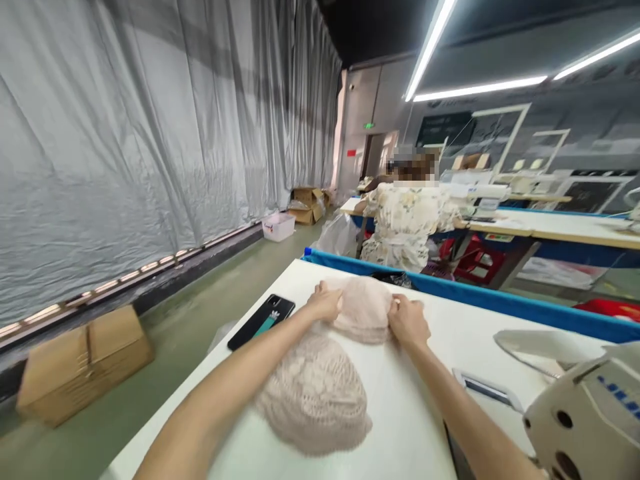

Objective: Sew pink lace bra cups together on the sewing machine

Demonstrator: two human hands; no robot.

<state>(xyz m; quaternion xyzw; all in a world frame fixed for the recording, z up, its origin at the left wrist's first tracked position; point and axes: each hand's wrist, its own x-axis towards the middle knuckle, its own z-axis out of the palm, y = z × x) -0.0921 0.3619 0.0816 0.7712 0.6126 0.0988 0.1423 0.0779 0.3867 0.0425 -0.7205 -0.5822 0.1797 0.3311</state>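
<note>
While a grey curtain (150, 133) hangs along the left side, one closed cardboard carton (87, 360) sits below it on the greenish floor (200, 300), contents hidden. Farther back are one white tub (279, 228), its inside too small to tell, and unfolded cardboard boxes (306, 205) with clear plastic at one. One black phone (263, 313) lies on the white tabletop (395, 407). Two pale cloth pieces follow: the lacy piece (320, 400) nearer, beside the left forearm, and the plainer piece (364, 310) beyond, between the hands. The left hand (326, 303) has fingers curled, gripping its left edge; the right hand (410, 320) pinches its right edge. Past the blue cloth edging (465, 297) sits one person (403, 217). One sewing machine (585, 413) stands near right, beneath three lit tubes (480, 89).
</note>
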